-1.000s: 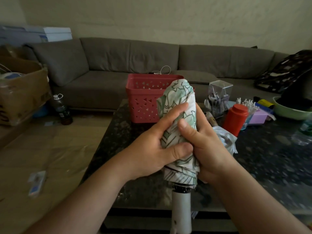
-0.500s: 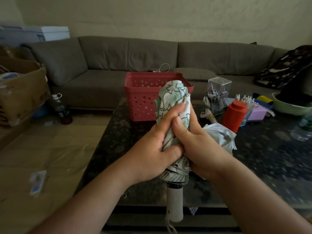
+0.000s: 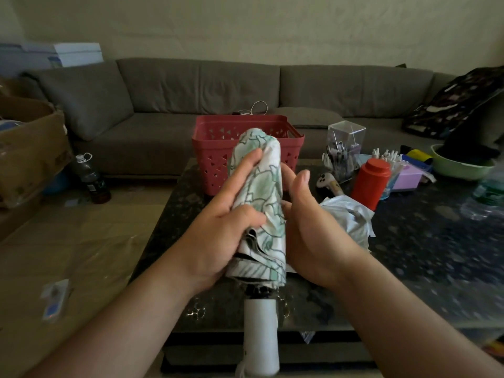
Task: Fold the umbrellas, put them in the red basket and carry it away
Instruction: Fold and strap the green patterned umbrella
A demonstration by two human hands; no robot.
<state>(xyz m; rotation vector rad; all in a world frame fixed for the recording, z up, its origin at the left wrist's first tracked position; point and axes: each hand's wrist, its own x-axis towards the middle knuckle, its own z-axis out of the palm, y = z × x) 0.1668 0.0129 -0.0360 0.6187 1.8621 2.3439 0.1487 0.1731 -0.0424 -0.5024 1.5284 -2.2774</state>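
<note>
I hold a folded umbrella (image 3: 263, 186) with a white and green leaf print upright in front of me, its white handle (image 3: 260, 336) pointing down. My left hand (image 3: 226, 225) grips the rolled canopy, fingers along the cloth and thumb across its front. To the canopy's right, my right hand (image 3: 308, 222) has loosened: the thumb is off the cloth and the fingertips reach behind it. The red basket (image 3: 210, 159) stands just behind on the dark table (image 3: 409, 255). A pale crumpled umbrella (image 3: 346, 216) lies on the table right of my hands.
Right of the basket are a clear pen box (image 3: 345, 148), a red canister (image 3: 371, 184), small bottles and a green bowl (image 3: 461, 167). A grey sofa (image 3: 191, 105) runs behind. A cardboard box (image 3: 27, 148) and a bottle (image 3: 91, 178) stand on the floor at left.
My right hand has let go of the canopy and opened, its thumb lifting away. The left hand's fingers have straightened along the cloth while still holding it. The umbrella stays upright.
</note>
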